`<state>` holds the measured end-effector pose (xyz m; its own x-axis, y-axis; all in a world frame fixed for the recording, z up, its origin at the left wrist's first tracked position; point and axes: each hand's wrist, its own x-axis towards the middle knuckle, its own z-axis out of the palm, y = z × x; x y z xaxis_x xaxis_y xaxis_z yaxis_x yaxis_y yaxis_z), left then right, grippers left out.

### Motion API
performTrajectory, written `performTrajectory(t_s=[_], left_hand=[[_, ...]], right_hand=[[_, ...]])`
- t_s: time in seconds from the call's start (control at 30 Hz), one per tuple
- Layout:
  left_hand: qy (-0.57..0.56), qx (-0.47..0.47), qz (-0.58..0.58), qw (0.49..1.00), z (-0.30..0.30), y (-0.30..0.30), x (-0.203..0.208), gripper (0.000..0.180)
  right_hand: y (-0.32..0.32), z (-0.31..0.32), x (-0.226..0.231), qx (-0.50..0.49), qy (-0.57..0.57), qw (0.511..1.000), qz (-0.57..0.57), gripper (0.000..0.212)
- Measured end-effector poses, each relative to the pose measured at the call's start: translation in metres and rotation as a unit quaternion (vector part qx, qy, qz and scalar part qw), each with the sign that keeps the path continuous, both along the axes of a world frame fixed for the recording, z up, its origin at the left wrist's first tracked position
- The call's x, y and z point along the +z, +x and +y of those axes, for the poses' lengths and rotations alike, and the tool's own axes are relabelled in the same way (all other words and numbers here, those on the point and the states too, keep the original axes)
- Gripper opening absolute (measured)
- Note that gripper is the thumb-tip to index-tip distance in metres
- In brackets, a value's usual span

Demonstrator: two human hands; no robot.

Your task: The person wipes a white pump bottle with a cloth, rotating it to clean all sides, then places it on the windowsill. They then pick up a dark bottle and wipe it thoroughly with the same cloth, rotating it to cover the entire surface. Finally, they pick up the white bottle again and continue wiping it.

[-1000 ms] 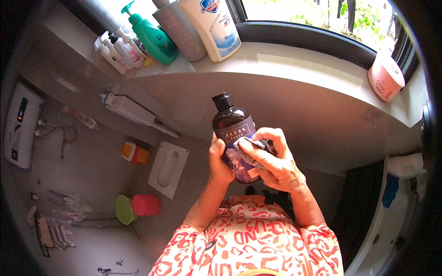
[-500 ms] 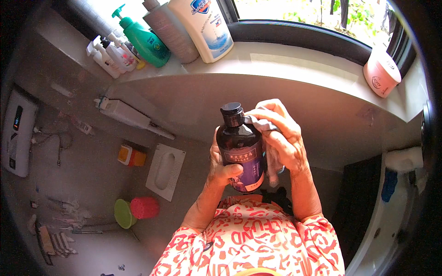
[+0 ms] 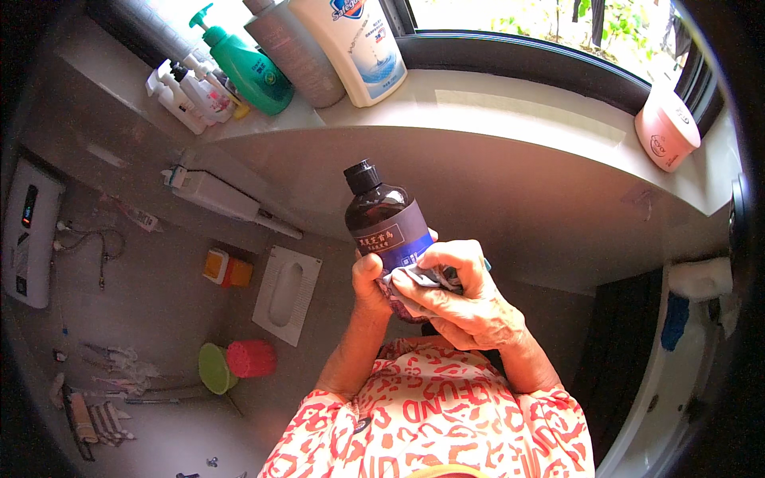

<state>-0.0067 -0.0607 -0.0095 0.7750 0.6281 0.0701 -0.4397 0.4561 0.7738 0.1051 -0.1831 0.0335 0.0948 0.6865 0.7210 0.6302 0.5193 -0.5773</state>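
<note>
A dark bottle [image 3: 381, 209] with a black flip cap and a purple label is held up in front of my chest, its top leaning to the left. My left hand [image 3: 369, 280] grips it low on its left side, thumb in front and the other fingers mostly hidden behind. Against the lower front of the label, my right hand [image 3: 466, 296] presses a bunched grey cloth [image 3: 422, 280], pinched between thumb and fingers. The cloth covers part of the label.
On the window ledge [image 3: 478, 107] stand a white bottle [image 3: 358, 56], a grey-brown bottle [image 3: 301, 60], a green pump bottle [image 3: 251, 72] and smaller pump bottles. A pink tub [image 3: 668, 131] sits at the right. Below left are a squat toilet [image 3: 288, 291] and green [image 3: 215, 368] and red buckets [image 3: 252, 358].
My right hand has brought the cloth from the bottle's neck down to the lower front of its label. The bottle has shifted slightly left and now leans that way.
</note>
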Motion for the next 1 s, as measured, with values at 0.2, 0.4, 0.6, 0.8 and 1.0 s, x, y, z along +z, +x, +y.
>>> performTrajectory(t_s=[0.2,0.4,0.6,0.8,1.0], left_hand=[[-0.051,0.011,-0.092,0.994,0.002,-0.006,-0.022,0.074],[-0.011,0.009,-0.104,0.995,-0.001,-0.002,-0.008,0.077],[-0.018,0.076,-0.078,0.994,0.003,-0.004,-0.001,0.082],[0.039,0.145,-0.030,0.988,0.011,-0.004,-0.001,0.082],[-0.009,0.187,-0.075,0.980,0.005,0.000,0.013,0.077]], right_hand=[[0.004,0.016,0.002,-0.058,0.010,0.996,0.066,0.051],[0.011,0.031,-0.004,-0.012,-0.017,0.978,0.208,0.039],[0.006,0.018,-0.005,0.001,-0.049,0.989,0.141,0.043],[-0.009,0.004,-0.001,-0.072,0.002,0.997,-0.020,0.054],[-0.020,-0.003,-0.018,-0.111,-0.024,0.993,0.036,0.055]])
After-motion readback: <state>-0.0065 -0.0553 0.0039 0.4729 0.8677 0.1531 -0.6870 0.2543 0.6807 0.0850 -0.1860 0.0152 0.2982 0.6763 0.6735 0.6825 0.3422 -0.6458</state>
